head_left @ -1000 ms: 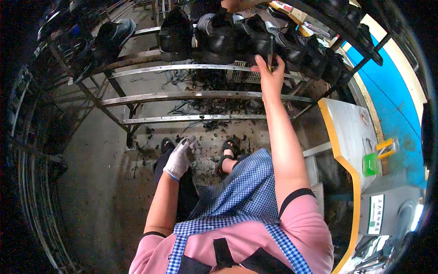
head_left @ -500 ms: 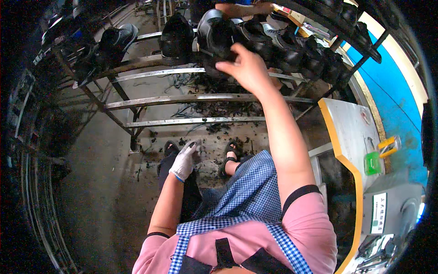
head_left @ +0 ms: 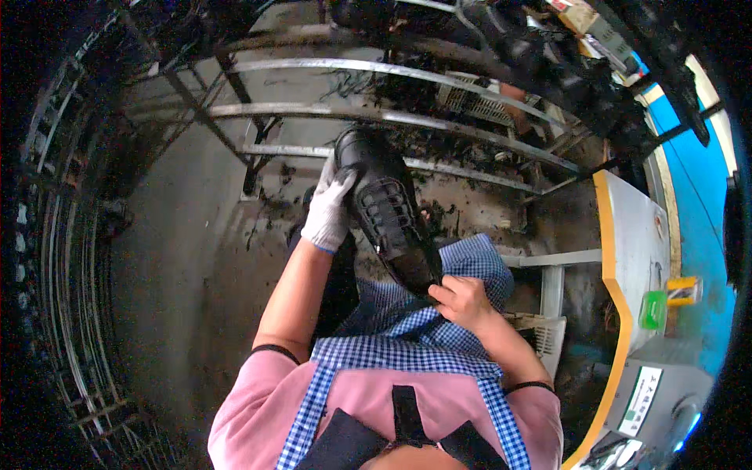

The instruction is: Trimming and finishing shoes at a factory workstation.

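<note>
Both hands were clamped on the black shoe (head_left: 388, 211): the left hand (head_left: 332, 205), in a white knitted glove, gripped its side near the toe, and the bare right hand (head_left: 464, 301) pinched the back edge at the heel. I could not see how the gloved fingers lay underneath.

The shoe hung in the air at a slant before the wearer's body, its rounded toe pointing away and its opening toward the chest. The upper was dark and smooth, with a dull shine at the toe and lacing ridged across the middle.

Below the heel bunched a blue-and-white checked cotton apron (head_left: 392, 351), worn over a soft pink shirt (head_left: 254, 403). Beyond the toe ran the straight, scuffed metal rails of a rack (head_left: 298, 110), and under it curly black scraps (head_left: 462, 192) littered the dull floor (head_left: 168, 313). A pale slatted plastic crate (head_left: 474, 100) sat back there too.

To the right stood a whitish worktop (head_left: 638, 223) with a curved yellow edge, carrying a translucent green box (head_left: 652, 310) and, nearer, a boxy grey machine (head_left: 670, 392).
</note>
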`<control>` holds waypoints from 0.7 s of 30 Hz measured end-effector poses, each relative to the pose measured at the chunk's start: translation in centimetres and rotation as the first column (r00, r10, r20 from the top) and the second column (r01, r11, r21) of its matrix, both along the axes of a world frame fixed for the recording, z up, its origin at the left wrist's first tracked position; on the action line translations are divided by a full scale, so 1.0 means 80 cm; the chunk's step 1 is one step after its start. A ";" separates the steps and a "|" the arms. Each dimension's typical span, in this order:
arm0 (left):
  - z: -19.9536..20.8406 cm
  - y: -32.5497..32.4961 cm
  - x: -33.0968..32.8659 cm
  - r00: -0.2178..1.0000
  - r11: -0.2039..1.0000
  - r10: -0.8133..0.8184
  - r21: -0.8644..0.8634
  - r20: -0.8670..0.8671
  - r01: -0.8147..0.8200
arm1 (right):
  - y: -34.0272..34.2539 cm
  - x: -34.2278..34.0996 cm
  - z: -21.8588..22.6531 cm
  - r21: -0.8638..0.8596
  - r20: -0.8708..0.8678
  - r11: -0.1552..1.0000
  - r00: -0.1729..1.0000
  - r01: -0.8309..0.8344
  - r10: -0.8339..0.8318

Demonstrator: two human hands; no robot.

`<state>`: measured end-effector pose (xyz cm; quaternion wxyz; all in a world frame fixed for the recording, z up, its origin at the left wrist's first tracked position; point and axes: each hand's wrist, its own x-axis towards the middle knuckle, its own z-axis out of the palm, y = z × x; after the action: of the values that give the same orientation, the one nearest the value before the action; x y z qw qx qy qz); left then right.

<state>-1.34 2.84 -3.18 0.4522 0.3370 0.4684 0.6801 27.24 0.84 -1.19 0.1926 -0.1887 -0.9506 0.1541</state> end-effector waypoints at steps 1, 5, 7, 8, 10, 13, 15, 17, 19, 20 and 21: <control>0.043 -0.005 0.011 0.871 1.000 -0.005 -0.006 0.491 0.009 | -0.006 0.005 -0.014 0.016 0.061 1.000 0.998 0.020 -0.021; 0.036 -0.021 0.024 0.992 0.994 0.087 0.058 0.092 -0.092 | -0.022 0.015 -0.058 -0.033 0.190 0.977 0.961 0.212 -0.202; 0.045 -0.031 0.035 0.995 0.996 0.089 0.028 0.034 -0.090 | -0.028 0.022 -0.074 -0.043 0.240 0.966 0.941 0.257 -0.239; 0.049 -0.038 0.037 0.998 0.996 0.068 0.053 -0.014 -0.068 | -0.030 0.020 -0.070 -0.170 0.227 0.960 0.957 0.221 -0.180; 0.039 -0.041 0.040 0.998 0.990 0.046 0.133 -0.044 -0.040 | -0.029 0.021 -0.051 -0.565 0.240 0.797 0.967 0.214 -0.089; 0.056 -0.048 0.037 0.986 0.981 -0.073 0.167 -0.150 0.097 | -0.009 0.028 0.003 -0.749 -0.093 0.662 0.992 -0.013 -0.086; 0.068 -0.052 0.044 0.986 0.977 -0.141 0.147 -0.089 0.153 | 0.000 0.031 0.042 -0.784 -0.084 0.602 0.935 0.152 -0.346; 0.072 -0.055 0.046 0.926 0.961 -0.260 0.023 -0.272 0.277 | 0.014 0.005 0.091 -0.515 -0.322 0.853 0.902 0.086 -0.286; 0.076 -0.057 0.056 0.920 0.951 -0.300 0.000 -0.253 0.310 | 0.028 -0.008 0.118 -0.312 -0.325 0.940 0.914 0.140 -0.244; 0.073 -0.058 0.059 0.913 0.939 -0.334 -0.003 -0.233 0.343 | 0.038 -0.016 0.122 -0.262 -0.321 0.960 0.929 0.099 -0.183; 0.070 -0.060 0.062 0.906 0.927 -0.368 -0.005 -0.211 0.375 | 0.045 -0.023 0.127 -0.212 -0.311 0.976 0.943 0.056 -0.121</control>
<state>3.61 -1.96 2.45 0.5158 0.4973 0.4280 0.5509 25.44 4.47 8.96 0.3322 -0.2220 -0.8765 0.2686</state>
